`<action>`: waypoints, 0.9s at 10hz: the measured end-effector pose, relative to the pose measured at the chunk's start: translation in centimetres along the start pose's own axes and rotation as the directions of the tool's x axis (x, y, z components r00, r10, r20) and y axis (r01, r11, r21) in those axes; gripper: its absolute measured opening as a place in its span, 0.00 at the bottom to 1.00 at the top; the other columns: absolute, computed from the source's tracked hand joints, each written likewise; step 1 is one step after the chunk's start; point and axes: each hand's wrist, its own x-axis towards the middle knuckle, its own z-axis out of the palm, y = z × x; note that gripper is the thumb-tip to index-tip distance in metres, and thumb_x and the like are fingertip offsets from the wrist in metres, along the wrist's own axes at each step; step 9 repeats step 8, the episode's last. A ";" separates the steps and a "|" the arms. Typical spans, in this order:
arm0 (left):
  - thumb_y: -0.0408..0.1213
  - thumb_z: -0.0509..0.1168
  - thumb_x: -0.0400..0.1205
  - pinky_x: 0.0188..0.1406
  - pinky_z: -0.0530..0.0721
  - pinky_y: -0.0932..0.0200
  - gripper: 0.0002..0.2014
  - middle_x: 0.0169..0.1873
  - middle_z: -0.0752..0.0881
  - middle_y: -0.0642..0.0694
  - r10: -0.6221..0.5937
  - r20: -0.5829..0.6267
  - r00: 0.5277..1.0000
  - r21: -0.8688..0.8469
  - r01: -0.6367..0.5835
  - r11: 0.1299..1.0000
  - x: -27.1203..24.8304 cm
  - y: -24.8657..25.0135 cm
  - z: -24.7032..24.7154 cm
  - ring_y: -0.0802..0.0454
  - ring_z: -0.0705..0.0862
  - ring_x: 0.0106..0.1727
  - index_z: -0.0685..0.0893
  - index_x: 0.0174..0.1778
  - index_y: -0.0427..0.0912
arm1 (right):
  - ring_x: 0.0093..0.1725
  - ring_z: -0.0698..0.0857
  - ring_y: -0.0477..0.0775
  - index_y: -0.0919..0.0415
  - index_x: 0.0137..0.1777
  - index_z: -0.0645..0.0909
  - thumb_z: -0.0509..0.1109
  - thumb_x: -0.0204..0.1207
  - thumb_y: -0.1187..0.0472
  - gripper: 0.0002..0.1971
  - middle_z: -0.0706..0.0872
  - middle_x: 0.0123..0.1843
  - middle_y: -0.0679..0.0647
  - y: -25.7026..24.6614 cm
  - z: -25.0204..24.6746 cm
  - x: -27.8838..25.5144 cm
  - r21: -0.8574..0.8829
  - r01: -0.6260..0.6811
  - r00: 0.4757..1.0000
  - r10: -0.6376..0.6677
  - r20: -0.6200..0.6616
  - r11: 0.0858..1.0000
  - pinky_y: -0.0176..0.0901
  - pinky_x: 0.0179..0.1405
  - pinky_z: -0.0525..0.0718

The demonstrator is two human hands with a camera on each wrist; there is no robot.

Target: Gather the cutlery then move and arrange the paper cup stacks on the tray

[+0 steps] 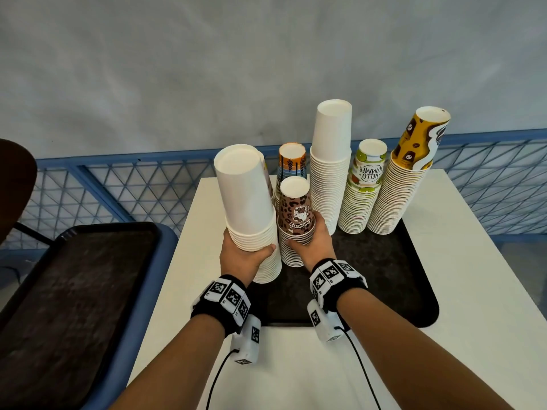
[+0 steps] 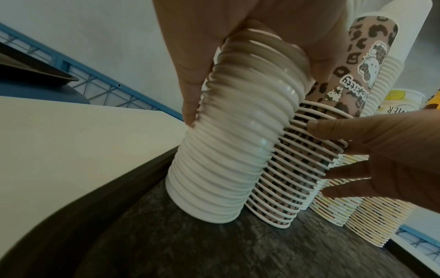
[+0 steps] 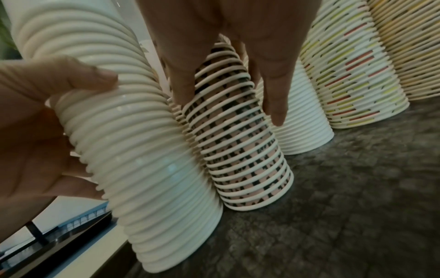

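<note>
Head view: white stack [image 1: 251, 220] at tray [image 1: 408, 279] edge.

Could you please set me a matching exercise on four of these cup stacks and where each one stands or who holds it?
1. plain white stack
2. leopard-print stack
3. Hello Summer stack
4. coffee-bean stack

a. far right on the tray
b. gripped by the left hand
c. held by the right hand
d. second from the right

Pairs: 1-b, 2-c, 3-d, 4-a
</note>
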 end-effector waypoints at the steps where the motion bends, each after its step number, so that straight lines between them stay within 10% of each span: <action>1: 0.39 0.83 0.58 0.63 0.73 0.60 0.45 0.66 0.80 0.45 0.007 0.006 1.000 -0.004 -0.007 1.000 0.3 0.1 0.2 0.46 0.78 0.67 0.69 0.70 0.43 | 0.74 0.72 0.59 0.59 0.78 0.57 0.81 0.60 0.61 0.48 0.73 0.73 0.61 0.2 -0.4 0.2 -0.002 0.004 0.999 -0.004 0.035 1.000 0.54 0.75 0.70; 9: 0.50 0.80 0.53 0.69 0.72 0.55 0.57 0.70 0.75 0.49 -0.042 0.136 0.990 -0.107 0.056 0.993 0.2 0.2 0.0 0.52 0.75 0.68 0.59 0.77 0.46 | 0.74 0.71 0.59 0.64 0.77 0.60 0.77 0.66 0.59 0.42 0.74 0.73 0.60 0.5 -1.1 -0.5 -0.102 -0.038 0.997 0.045 0.067 0.994 0.50 0.75 0.69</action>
